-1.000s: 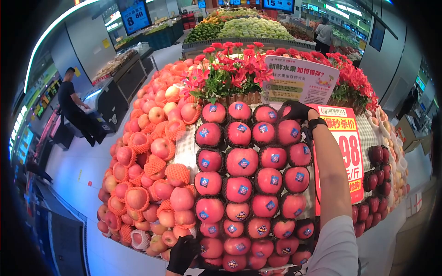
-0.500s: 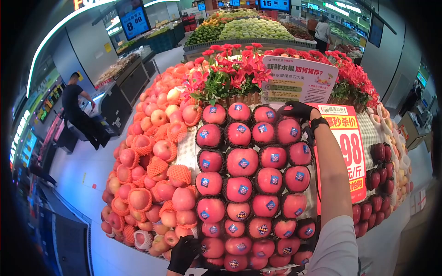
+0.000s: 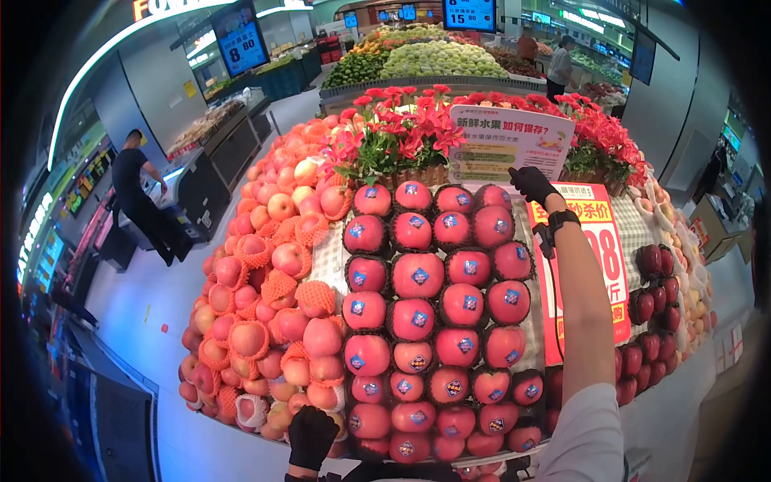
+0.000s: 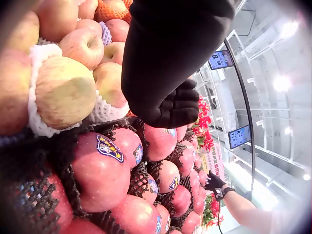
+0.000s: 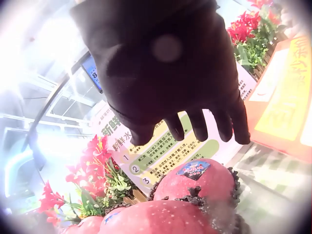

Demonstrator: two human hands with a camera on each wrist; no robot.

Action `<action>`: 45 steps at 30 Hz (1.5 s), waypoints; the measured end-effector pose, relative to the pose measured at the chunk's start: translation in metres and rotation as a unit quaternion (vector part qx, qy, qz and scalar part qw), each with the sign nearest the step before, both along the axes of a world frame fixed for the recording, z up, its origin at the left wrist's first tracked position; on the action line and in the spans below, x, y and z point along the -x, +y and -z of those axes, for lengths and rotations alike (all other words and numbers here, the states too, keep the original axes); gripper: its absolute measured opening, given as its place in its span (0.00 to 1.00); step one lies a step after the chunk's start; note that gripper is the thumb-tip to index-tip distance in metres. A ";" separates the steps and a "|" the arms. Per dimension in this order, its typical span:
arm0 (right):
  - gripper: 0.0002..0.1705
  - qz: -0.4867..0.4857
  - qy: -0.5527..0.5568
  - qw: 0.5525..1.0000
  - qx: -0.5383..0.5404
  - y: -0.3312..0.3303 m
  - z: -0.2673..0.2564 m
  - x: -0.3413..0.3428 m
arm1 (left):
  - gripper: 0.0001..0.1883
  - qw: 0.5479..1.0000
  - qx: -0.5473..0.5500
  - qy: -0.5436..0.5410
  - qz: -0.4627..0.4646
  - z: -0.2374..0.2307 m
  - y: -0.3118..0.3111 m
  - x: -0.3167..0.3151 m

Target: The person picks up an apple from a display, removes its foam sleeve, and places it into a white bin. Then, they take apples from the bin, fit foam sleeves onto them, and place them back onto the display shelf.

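Observation:
My right hand (image 3: 532,186), in a black glove, hovers at the back right corner of the apple rows with its fingers spread and nothing held. In the right wrist view its fingers hang down before the white sign, above a red apple (image 5: 194,179) with a blue sticker and dark foam net. That back-corner apple (image 3: 491,195) sits in the rightmost column. At the front left my gloved left hand (image 3: 313,438) is balled with curled fingers, beside the stickered apples (image 3: 369,420). The left wrist view shows this hand (image 4: 178,105) over the apples, with nothing visible in it.
Loose apples (image 3: 324,337), some in orange foam nets, heap up on the left. Behind the rows stand red flowers (image 3: 409,132) and a white sign (image 3: 514,136). A red and yellow price board (image 3: 580,265) lies at right, near dark red apples (image 3: 654,301).
My right hand has lifted off the back corner apple and moved right, uncovering it. My left hand has drawn back from the front apples and curled its fingers. The head view has shifted slightly.

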State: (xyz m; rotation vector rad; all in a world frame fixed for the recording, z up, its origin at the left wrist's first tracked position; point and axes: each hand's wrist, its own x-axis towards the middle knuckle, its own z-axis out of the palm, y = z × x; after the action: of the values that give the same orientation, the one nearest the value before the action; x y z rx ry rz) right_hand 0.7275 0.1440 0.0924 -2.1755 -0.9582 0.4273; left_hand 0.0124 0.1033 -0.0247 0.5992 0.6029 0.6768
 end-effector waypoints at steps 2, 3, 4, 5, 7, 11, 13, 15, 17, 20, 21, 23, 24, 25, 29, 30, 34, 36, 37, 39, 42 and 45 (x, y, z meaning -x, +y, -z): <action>0.28 0.002 0.010 1.000 0.002 -0.010 0.005 -0.011 | 0.20 0.999 0.018 -0.028 -0.031 0.006 0.001 0.009; 0.21 -0.045 -0.131 0.990 -0.027 -0.016 0.013 -0.015 | 0.19 0.989 0.111 -0.059 -0.082 0.010 0.002 0.014; 0.15 -0.068 -0.283 0.955 -0.055 -0.022 0.021 -0.020 | 0.19 0.987 0.104 -0.099 -0.064 0.015 0.003 0.021; 0.12 -0.120 -0.446 0.881 -0.097 -0.032 0.030 -0.025 | 0.18 0.984 0.098 -0.140 -0.047 0.020 0.005 0.028; 0.04 -0.129 -0.508 0.847 -0.094 -0.051 0.034 -0.005 | 0.18 0.974 0.115 -0.188 -0.055 0.024 0.002 0.035; 0.05 -0.057 -0.489 0.864 -0.104 -0.099 0.050 0.023 | 0.18 0.980 0.072 -0.181 -0.032 0.028 0.005 0.045; 0.05 -0.044 -0.499 0.860 -0.095 -0.130 0.054 0.038 | 0.18 0.987 0.028 -0.156 -0.018 0.028 0.010 0.052; 0.05 -0.033 -0.511 0.854 -0.086 -0.160 0.057 0.056 | 0.18 0.992 -0.002 -0.118 -0.042 0.033 0.015 0.057; 0.06 -0.023 -0.521 0.850 -0.073 -0.191 0.064 0.083 | 0.17 0.989 0.022 -0.141 -0.030 0.026 0.021 0.061; 0.06 0.024 -0.496 0.864 -0.081 -0.231 0.074 0.131 | 0.17 0.988 0.000 -0.154 -0.012 0.045 0.047 0.079; 0.07 0.027 -0.495 0.868 -0.030 -0.240 0.070 0.148 | 0.17 0.985 -0.002 -0.171 -0.002 0.054 0.051 0.088; 0.10 0.031 -0.505 0.862 0.025 -0.261 0.073 0.174 | 0.18 0.989 0.007 -0.144 -0.035 0.031 0.050 0.085; 0.11 0.031 -0.519 0.854 0.029 -0.272 0.077 0.186 | 0.18 0.993 -0.028 -0.102 -0.052 0.030 0.052 0.087; 0.12 0.031 -0.533 0.845 0.033 -0.281 0.081 0.197 | 0.18 0.991 0.001 -0.130 -0.043 0.031 0.056 0.089; 0.10 0.042 -0.474 0.880 -0.001 -0.310 0.084 0.270 | 0.18 0.986 0.023 -0.163 -0.019 0.066 0.083 0.108; 0.10 0.047 -0.461 0.886 0.023 -0.317 0.088 0.283 | 0.19 0.988 0.005 -0.155 -0.018 0.074 0.087 0.112; 0.05 0.015 -0.521 0.832 0.192 -0.344 0.112 0.319 | 0.19 0.971 0.115 -0.209 0.021 0.047 0.086 0.123; 0.02 0.076 -0.378 0.923 0.016 -0.358 0.132 0.354 | 0.18 0.959 0.114 -0.249 0.076 0.051 0.089 0.131; 0.03 0.037 -0.381 0.923 0.028 -0.368 0.148 0.356 | 0.18 0.955 0.111 -0.259 0.093 0.054 0.092 0.136; 0.05 0.036 -0.303 0.951 0.048 -0.378 0.164 0.379 | 0.18 0.950 0.120 -0.267 0.103 0.058 0.094 0.147; 0.06 0.094 -0.224 0.970 0.025 -0.386 0.191 0.436 | 0.18 0.949 0.156 -0.260 0.089 0.054 0.093 0.159; 0.06 0.091 -0.419 0.900 0.073 -0.404 0.232 0.478 | 0.19 0.946 0.169 -0.258 0.099 0.053 0.093 0.168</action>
State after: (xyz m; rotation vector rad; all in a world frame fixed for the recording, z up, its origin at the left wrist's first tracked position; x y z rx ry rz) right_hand 0.2499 -0.2604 -0.1398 -2.5952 -1.1542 -0.6120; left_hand -0.1552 0.1963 -0.0774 0.1421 0.1559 0.4963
